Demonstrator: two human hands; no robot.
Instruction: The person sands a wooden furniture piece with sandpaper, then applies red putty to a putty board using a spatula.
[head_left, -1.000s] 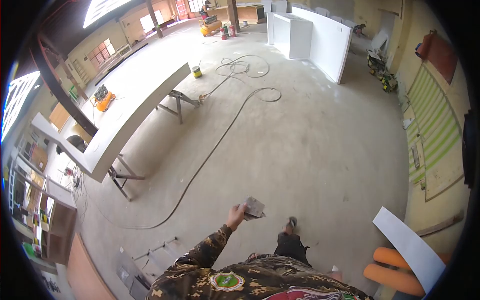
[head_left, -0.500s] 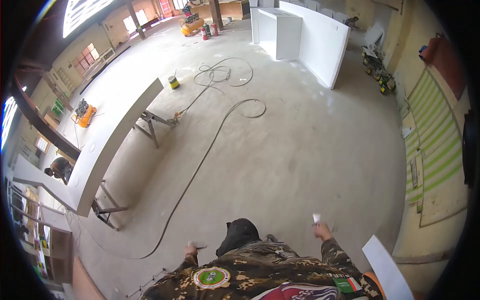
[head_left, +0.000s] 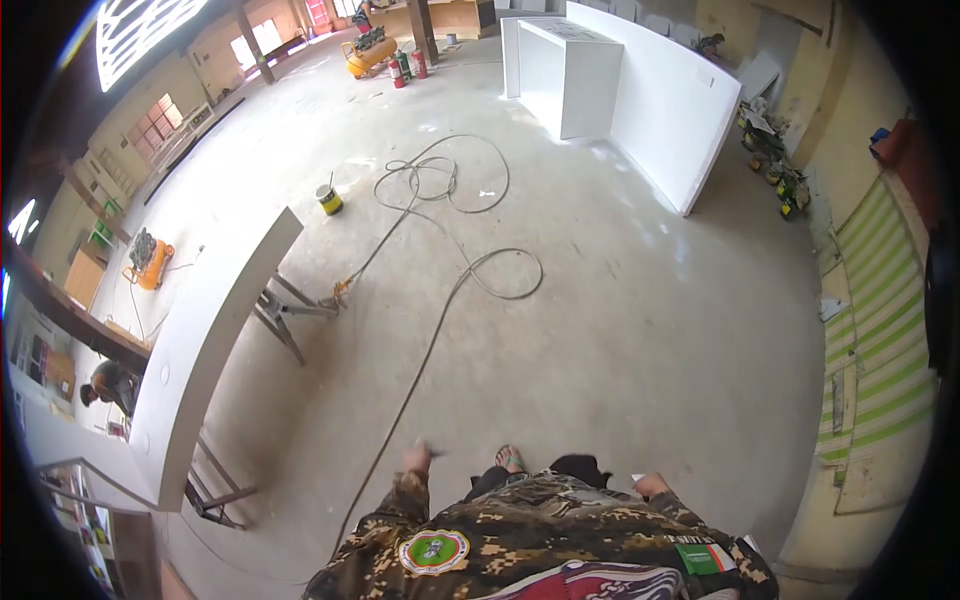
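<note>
My left hand is stretched forward, low over the concrete floor. Its fingers are closed on a thin flat tool, seen nearly edge-on and too blurred to name exactly. Close to my body, my right hand is closed on a small white-ended tool, mostly hidden by the fingers. Between the hands, one sandalled foot shows on the floor. A grey hose runs along the floor just left of my left hand.
A long white curved panel rests on metal trestles at left. A yellow can stands beyond it. White curved furniture stands ahead. An orange compressor and a crouching person are far left; striped boards lean right.
I have stepped forward, and the panel and can now appear nearer. My left hand has swung forward; my right hand has drawn back toward my body. A foot has come into view.
</note>
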